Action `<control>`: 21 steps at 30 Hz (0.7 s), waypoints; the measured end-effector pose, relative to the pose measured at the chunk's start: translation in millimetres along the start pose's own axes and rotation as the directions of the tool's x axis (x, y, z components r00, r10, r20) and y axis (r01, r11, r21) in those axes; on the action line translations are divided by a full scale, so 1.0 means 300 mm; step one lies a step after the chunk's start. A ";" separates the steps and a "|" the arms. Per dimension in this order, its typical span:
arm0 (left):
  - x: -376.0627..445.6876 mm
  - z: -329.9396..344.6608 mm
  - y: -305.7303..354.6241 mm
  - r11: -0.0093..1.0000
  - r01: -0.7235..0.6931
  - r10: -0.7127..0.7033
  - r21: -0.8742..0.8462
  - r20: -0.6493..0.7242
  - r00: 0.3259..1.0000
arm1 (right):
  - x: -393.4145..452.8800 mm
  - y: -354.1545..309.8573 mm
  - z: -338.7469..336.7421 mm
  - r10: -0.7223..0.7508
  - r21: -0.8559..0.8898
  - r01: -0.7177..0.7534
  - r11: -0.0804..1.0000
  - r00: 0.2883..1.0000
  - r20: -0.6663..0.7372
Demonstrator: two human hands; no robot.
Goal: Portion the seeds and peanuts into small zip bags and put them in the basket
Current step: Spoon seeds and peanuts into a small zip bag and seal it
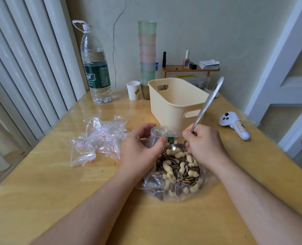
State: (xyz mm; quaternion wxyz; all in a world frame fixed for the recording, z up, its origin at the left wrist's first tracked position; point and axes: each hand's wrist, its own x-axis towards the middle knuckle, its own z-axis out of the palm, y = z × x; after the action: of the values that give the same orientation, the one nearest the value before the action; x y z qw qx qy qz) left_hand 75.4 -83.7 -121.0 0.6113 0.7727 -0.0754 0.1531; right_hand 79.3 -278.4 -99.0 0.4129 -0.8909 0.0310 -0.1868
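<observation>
At the centre of the wooden table (40, 188), a big clear bag (175, 190) lying open, full of mixed peanuts (179, 154) and striped sunflower seeds (176, 169). At 9 o'clock from this heap, the left hand (139, 147), fingers curled, pinching a small zip bag (156, 136) between thumb and fingertips, the red-lined mouth of it turned up and a little open. At 3 o'clock from the heap, the right hand (205, 144), closed around the handle of a metal spoon (206, 103); handle pointing up toward 1 o'clock, bowl resting down on the peanuts at the far edge of the heap, just beside the small bag. At 12 o'clock from the hands, close behind them, a cream basket (164, 106) with cut-out handles, standing upright; nothing visible in the part of the inside that shows. At 9 o'clock from the left hand, well apart from the heap, a loose pile of spare zip bags (99, 138), crumpled and overlapping. Farther back at 11 o'clock, a large water bottle (95, 68), then a paper cup (133, 90) just beside a tall stack of coloured cups (147, 55). At 3 o'clock from the basket, a white controller (235, 124) lying flat near the table edge. Behind the basket, a small wooden shelf (190, 68) with little bottles and cards.
</observation>
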 end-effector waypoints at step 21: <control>0.006 -0.044 0.011 0.991 0.002 -0.002 0.133 0.002 1.000 | -0.001 -0.058 -0.050 0.130 0.143 -0.124 0.982 0.991 -0.035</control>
State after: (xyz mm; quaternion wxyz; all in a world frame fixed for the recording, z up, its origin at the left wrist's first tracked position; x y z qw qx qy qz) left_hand 74.2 -71.5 -114.5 0.5584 0.8121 -0.0649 0.1567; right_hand 71.7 -277.7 -77.1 0.4851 -0.8514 0.0835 -0.1813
